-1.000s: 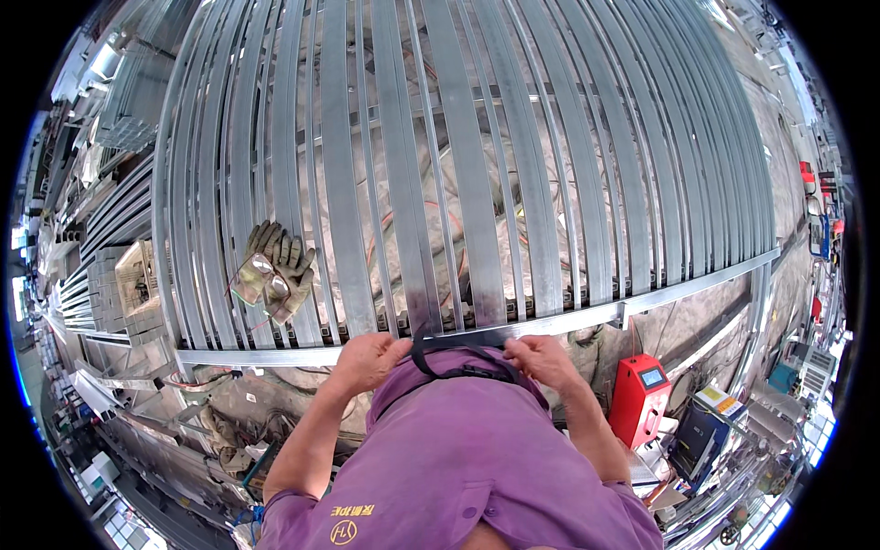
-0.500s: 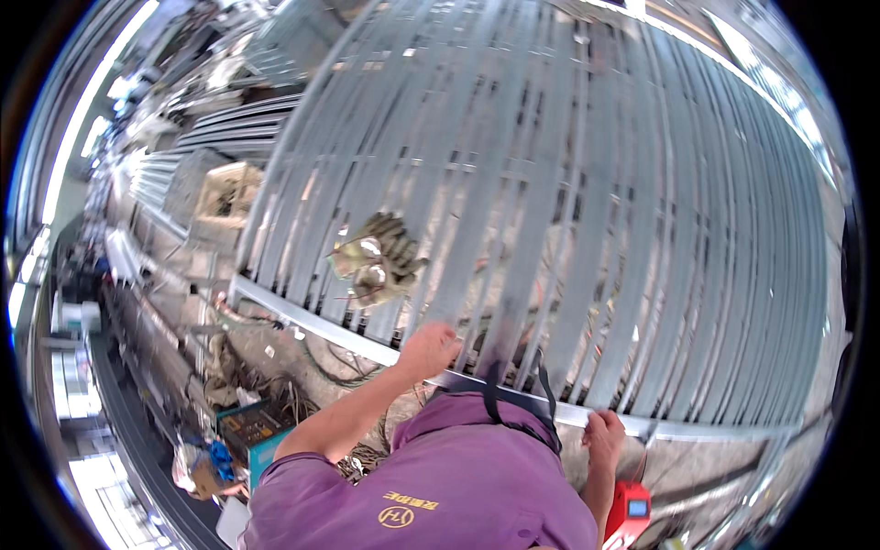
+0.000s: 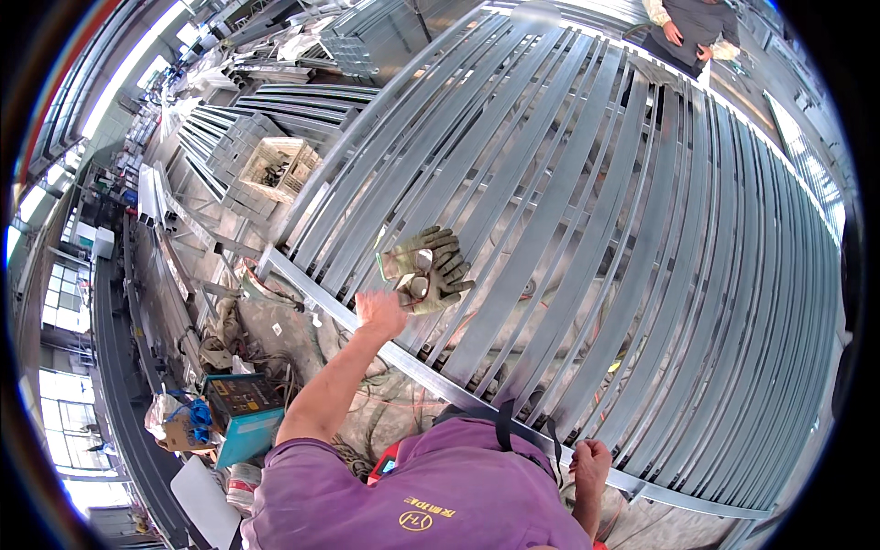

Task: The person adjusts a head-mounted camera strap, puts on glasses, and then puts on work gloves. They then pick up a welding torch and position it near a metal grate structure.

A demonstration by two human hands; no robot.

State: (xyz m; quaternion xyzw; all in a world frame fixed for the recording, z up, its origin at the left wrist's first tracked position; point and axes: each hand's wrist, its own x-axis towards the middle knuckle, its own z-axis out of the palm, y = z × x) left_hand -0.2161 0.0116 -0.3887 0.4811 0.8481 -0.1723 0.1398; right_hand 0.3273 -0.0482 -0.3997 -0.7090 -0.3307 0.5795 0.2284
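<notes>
A pair of grey-green work gloves [image 3: 451, 258] lies on the long grey metal bars [image 3: 541, 229] of a wide rack, left of its middle. Two pale round shapes show at the gloves' near end; I cannot tell what they are. My left hand [image 3: 380, 313] is just left of the gloves, over the rack's near rail [image 3: 412, 365]. Motion smears its fingers. Beside the same rail, farther right, my right hand [image 3: 589, 458] is loosely curled, with nothing visible in it. Black straps [image 3: 504, 426] hang at my waist between both hands.
Another person [image 3: 692, 35] stands beyond the rack's far edge. To the left are a crate [image 3: 280, 168] with dark small parts, stacked metal profiles [image 3: 307, 101] and a teal machine [image 3: 246, 431]. Cables [image 3: 376, 390] lie on the floor near my left arm.
My left hand has moved left along the rail, to beside the gloves. The view has shifted, bringing the other person into sight. My right hand stays curled by the rail.
</notes>
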